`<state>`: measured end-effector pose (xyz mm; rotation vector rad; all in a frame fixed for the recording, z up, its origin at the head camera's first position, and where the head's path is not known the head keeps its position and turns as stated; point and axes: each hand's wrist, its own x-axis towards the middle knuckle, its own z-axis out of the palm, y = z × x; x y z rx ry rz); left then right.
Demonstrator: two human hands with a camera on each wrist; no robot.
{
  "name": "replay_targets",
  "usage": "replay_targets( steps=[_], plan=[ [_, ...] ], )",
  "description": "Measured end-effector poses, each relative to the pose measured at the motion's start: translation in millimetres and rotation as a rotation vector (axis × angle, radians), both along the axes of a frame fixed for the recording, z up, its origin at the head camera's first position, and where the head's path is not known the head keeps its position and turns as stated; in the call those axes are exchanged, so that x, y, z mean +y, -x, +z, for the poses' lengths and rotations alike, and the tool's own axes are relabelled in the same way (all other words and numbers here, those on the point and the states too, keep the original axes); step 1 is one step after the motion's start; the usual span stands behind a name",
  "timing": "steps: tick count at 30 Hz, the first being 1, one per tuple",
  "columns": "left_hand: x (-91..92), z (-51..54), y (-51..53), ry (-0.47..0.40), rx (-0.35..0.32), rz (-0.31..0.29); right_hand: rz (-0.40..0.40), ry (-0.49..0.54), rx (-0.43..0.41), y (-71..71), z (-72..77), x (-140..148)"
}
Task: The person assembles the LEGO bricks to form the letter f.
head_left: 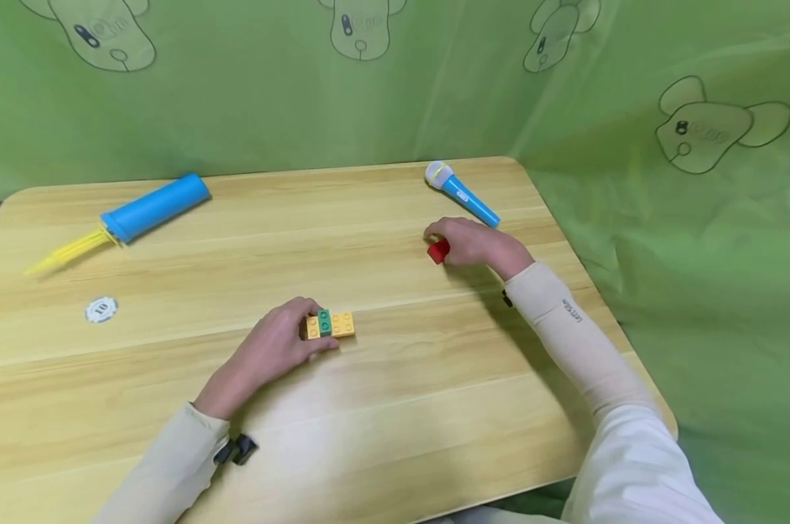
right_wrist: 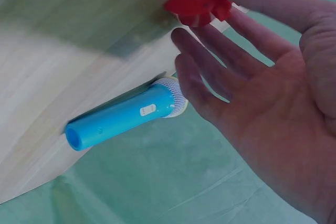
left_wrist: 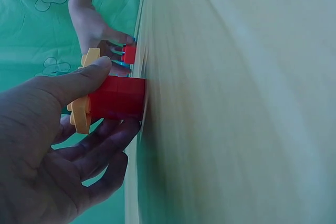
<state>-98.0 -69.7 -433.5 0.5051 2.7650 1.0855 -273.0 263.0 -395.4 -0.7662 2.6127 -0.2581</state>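
My left hand (head_left: pixel 273 346) grips a small block build between thumb and fingers. From above, its top shows yellow blocks (head_left: pixel 343 324) with a green block (head_left: pixel 325 322) across them. The left wrist view shows red blocks (left_wrist: pixel 118 98) underneath, low against the table. Over at the right, my right hand (head_left: pixel 469 241) pinches a red block (head_left: pixel 437 251) at the tabletop. In the right wrist view the thumb and fingertips hold that red block (right_wrist: pixel 202 1), partly cut off by the frame's edge.
A blue toy microphone (head_left: pixel 467 198) lies just behind my right hand. At the back left is a blue pump (head_left: pixel 157 209) with a yellow end. A round white chip marked 10 (head_left: pixel 101 309) lies on the wooden table (head_left: pixel 395 437). Green curtains (head_left: pixel 257 94) hang behind and to the right.
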Motion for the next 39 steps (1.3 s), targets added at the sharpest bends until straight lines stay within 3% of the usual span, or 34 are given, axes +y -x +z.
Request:
replay_targets(
  steps=[10, 22, 29, 39],
  plan=[
    [-1.6, 0.5, -0.6, -0.039, 0.009, 0.0, 0.005, 0.019, 0.047, 5.5, 2.0, -5],
    [0.1, 1.7, 1.3, -0.033, 0.001, -0.003, 0.024, 0.046, 0.143, -3.0, 14.3, -21],
    [0.7, 1.0, 3.5, -0.023, -0.012, -0.011, 0.077, 0.101, 0.157, -15.5, 28.9, -37],
    [5.4, 0.2, 10.8, -0.027, -0.026, -0.03, 0.131, 0.149, 0.13, -46.6, 51.4, -61]
  ],
)
